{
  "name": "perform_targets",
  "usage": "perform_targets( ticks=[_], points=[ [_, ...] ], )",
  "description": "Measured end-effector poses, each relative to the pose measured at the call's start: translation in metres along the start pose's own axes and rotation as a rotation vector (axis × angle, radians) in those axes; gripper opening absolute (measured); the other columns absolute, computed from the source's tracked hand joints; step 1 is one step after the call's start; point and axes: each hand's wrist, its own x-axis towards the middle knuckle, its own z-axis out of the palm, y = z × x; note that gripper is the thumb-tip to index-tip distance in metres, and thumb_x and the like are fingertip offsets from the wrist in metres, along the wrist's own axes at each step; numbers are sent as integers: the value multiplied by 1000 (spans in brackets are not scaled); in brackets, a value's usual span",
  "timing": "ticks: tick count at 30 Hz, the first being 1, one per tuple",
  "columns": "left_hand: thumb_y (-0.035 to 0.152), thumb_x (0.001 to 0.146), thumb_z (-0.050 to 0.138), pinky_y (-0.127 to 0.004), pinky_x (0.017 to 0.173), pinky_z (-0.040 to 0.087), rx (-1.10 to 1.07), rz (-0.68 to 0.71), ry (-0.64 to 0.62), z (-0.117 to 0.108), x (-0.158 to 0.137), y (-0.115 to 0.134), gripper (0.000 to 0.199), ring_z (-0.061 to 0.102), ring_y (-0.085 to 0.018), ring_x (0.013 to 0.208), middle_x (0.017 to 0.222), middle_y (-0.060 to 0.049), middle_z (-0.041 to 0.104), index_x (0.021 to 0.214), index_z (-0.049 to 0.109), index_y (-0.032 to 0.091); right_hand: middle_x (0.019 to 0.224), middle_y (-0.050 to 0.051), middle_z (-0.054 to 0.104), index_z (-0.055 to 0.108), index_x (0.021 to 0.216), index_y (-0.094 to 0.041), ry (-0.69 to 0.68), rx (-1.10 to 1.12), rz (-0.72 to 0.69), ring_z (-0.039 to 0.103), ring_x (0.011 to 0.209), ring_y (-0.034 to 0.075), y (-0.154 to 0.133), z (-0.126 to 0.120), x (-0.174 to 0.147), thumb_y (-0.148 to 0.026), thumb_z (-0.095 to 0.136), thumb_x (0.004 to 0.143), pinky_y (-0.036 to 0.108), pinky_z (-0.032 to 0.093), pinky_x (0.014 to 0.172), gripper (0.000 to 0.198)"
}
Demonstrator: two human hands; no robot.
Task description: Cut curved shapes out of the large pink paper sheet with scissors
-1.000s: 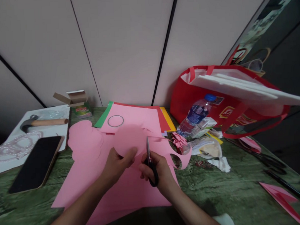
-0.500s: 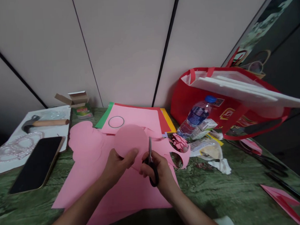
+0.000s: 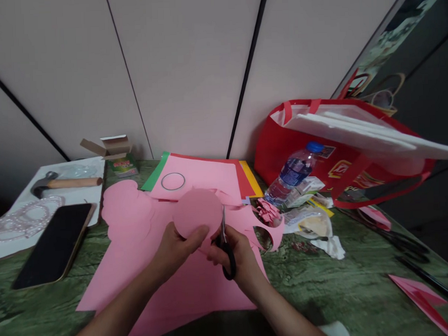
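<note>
Between thumb and fingers, my left hand (image 3: 181, 249) pinches a round pink paper disc (image 3: 197, 211) near its lower edge. My right hand (image 3: 231, 249) has its fingers in the black handles of a pair of scissors (image 3: 228, 254). The blades point up and lie along the disc's right edge; whether they touch it is hard to tell. Beneath both hands spread large pink paper sheets (image 3: 200, 293). Overlapping pink paper circles (image 3: 125, 209) lie to the left. A pink offcut (image 3: 277, 235) with a round hole lies to the right of the scissors.
On the left are a phone (image 3: 56, 247), a hammer (image 3: 69, 183), bead strings (image 3: 22, 221) and an opened small box (image 3: 123, 162). A thin ring (image 3: 173, 173) rests on pink paper at the back. Rightward stand a water bottle (image 3: 293, 175) and a red bag (image 3: 268, 151).
The paper disc has turned and shifted slightly down and to the right, closer against the scissor blades. Both hands keep their holds.
</note>
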Motion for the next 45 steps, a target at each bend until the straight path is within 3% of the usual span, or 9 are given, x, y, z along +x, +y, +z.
perform_targets(
  ticks=[12,18,21,26,31,34,37,41,45],
  points=[
    [25,70,59,-23,43,46,1,-16,26,0,0,0,13,48,-10,39,46,2,56,62,62,15,45,-8,48,48,69,-19,34,-5,49,44,38,8,-6,2,-1,-31,68,62,20,34,39,24],
    [33,73,57,-21,38,31,77,-14,81,-1,2,2,37,36,-7,38,38,6,39,42,43,17,43,-7,50,48,69,-19,114,10,71,47,41,10,-8,4,0,-25,64,62,20,35,41,18],
    [40,77,53,-22,36,22,-1,-2,212,-6,11,0,49,30,-6,36,36,6,32,38,34,18,42,-8,49,49,69,-19,146,18,62,47,40,9,-5,5,2,-25,63,62,21,37,42,17],
    [40,68,64,-20,34,21,-308,36,570,-33,34,-5,35,33,-5,35,42,7,38,51,45,16,42,-9,48,49,69,-18,140,41,69,47,41,9,-1,5,3,-23,63,63,23,40,45,16],
    [46,63,64,-17,36,28,-337,30,675,-61,47,-10,35,38,-4,37,46,9,41,60,44,18,44,-8,49,50,71,-18,141,47,63,48,42,9,4,3,3,-23,64,64,23,40,45,16],
    [44,62,64,-19,44,39,-276,2,622,-63,49,-15,33,47,-6,45,52,7,49,61,46,17,45,-8,49,51,71,-18,163,49,57,47,42,9,7,3,5,-24,64,65,22,39,45,16],
    [36,63,66,-25,59,47,-140,-22,455,-53,46,-19,26,57,-11,59,64,1,60,73,56,14,48,-8,49,51,72,-17,175,43,54,48,43,8,8,2,5,-26,65,66,22,40,46,18],
    [30,60,69,-34,69,47,85,-16,173,-33,38,-24,29,62,-19,72,75,-4,66,84,60,15,48,-8,50,50,72,-17,175,42,42,49,44,8,7,2,4,-29,65,67,23,42,49,20],
    [27,54,72,-41,80,40,285,37,73,-22,31,-35,34,58,-25,85,86,-6,67,85,61,19,45,-8,49,50,72,-18,121,98,32,48,44,9,8,3,3,-29,64,69,24,43,50,18]
  ],
)
